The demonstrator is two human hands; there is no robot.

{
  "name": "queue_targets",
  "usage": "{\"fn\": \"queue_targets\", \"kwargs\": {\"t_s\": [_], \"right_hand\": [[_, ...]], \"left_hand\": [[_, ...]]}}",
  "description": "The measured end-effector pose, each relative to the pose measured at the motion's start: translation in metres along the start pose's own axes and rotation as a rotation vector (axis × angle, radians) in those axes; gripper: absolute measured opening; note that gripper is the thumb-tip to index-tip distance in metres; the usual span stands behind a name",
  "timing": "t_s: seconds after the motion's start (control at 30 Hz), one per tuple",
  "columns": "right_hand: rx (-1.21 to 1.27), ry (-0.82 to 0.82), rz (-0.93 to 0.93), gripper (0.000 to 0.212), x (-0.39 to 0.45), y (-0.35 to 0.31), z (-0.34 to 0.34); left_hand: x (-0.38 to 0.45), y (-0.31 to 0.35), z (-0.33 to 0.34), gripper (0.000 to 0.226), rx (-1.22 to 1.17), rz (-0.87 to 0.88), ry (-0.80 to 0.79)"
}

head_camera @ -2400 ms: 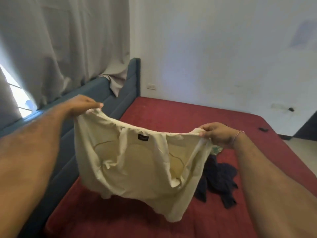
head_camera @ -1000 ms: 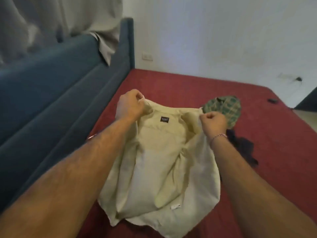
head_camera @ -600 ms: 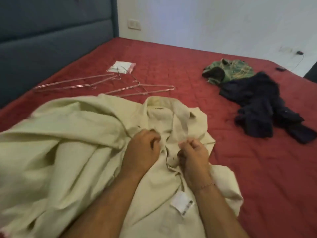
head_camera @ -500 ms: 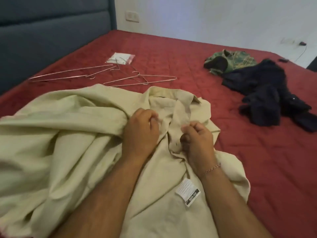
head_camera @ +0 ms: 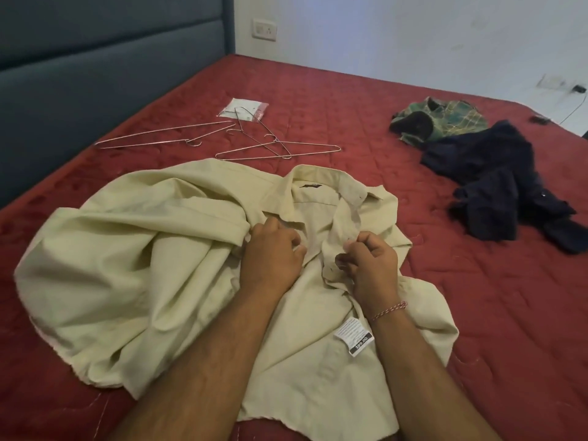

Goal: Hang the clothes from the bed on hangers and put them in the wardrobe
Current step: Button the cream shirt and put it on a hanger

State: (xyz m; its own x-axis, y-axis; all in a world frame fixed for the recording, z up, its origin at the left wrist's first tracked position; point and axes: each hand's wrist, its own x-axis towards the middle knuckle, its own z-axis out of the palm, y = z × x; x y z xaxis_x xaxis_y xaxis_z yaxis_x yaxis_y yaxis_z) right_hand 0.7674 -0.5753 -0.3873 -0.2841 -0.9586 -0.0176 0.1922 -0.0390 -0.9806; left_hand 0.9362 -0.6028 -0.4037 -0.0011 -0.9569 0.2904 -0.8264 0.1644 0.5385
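- red quilted bed [head_camera: 350,100] fills most of the view, with a dark blue padded headboard [head_camera: 95,68] along its left side and a white wall [head_camera: 397,33] behind carrying a wall socket [head_camera: 264,30].
- wire hangers [head_camera: 222,141] lie on the bed past the shirt, some crossing one another, next to a small clear packet [head_camera: 243,107]; how many hangers there are is hard to count.
- cream shirt [head_camera: 143,249] lies spread and rumpled on the near part of the bed, collar away from the person, a white care label [head_camera: 353,335] showing near the right wrist.
- left hand [head_camera: 270,253] is curled on the shirt front just below the collar, fingers gathered on the cloth.
- right hand [head_camera: 370,262], with a thread bracelet at the wrist, pinches the shirt's front edge just beside the left hand; what lies between the fingertips is too small to tell.
- green plaid garment [head_camera: 445,119] sits bunched far right, touching a dark navy garment [head_camera: 496,179] heaped nearer.
- small dark object [head_camera: 540,120] and a cable at the bed's far right edge are unclear.
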Motion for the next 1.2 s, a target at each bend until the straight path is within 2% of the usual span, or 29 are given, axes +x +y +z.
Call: {"fn": "queue_targets", "kwargs": {"t_s": [0.13, 0.2, 0.4, 0.5, 0.6, 0.7, 0.87, 0.93, 1.0, 1.2], "right_hand": [[-0.015, -0.013, -0.031, 0.029, 0.001, 0.003, 0.0], [-0.026, -0.017, -0.062, 0.024, 0.002, 0.007, -0.001], [-0.01, 0.028, -0.103, 0.017, 0.0, 0.012, -0.006], [-0.08, 0.017, -0.148, 0.009, -0.004, 0.009, -0.006], [-0.165, -0.013, -0.222, 0.012, -0.013, 0.003, -0.006], [-0.187, -0.035, -0.292, 0.02, -0.033, -0.002, -0.006], [-0.184, -0.172, -0.311, 0.013, -0.075, -0.007, -0.008], [-0.253, -0.153, -0.353, 0.012, -0.081, -0.004, -0.012], [-0.252, -0.14, -0.354, 0.015, -0.085, -0.003, -0.013], [-0.163, -0.187, -0.28, 0.007, -0.093, -0.009, -0.01]], "left_hand": [[0.002, 0.003, 0.001, 0.003, -0.072, -0.079, 0.048], [0.003, 0.001, 0.004, 0.005, -0.16, -0.112, 0.081], [-0.007, 0.005, -0.01, 0.008, -0.61, -0.173, 0.285], [-0.017, 0.012, -0.018, 0.008, -0.636, -0.182, 0.297], [-0.029, 0.02, -0.025, 0.009, -0.616, -0.237, 0.319], [-0.046, 0.029, -0.034, 0.009, -0.741, -0.315, 0.278], [-0.084, 0.049, -0.05, 0.012, -0.834, -0.266, 0.119], [-0.098, 0.051, -0.049, 0.014, -0.841, -0.239, 0.064], [-0.105, 0.048, -0.046, 0.015, -0.861, -0.221, 0.052], [-0.104, 0.043, -0.04, 0.011, -0.891, -0.222, 0.076]]}}
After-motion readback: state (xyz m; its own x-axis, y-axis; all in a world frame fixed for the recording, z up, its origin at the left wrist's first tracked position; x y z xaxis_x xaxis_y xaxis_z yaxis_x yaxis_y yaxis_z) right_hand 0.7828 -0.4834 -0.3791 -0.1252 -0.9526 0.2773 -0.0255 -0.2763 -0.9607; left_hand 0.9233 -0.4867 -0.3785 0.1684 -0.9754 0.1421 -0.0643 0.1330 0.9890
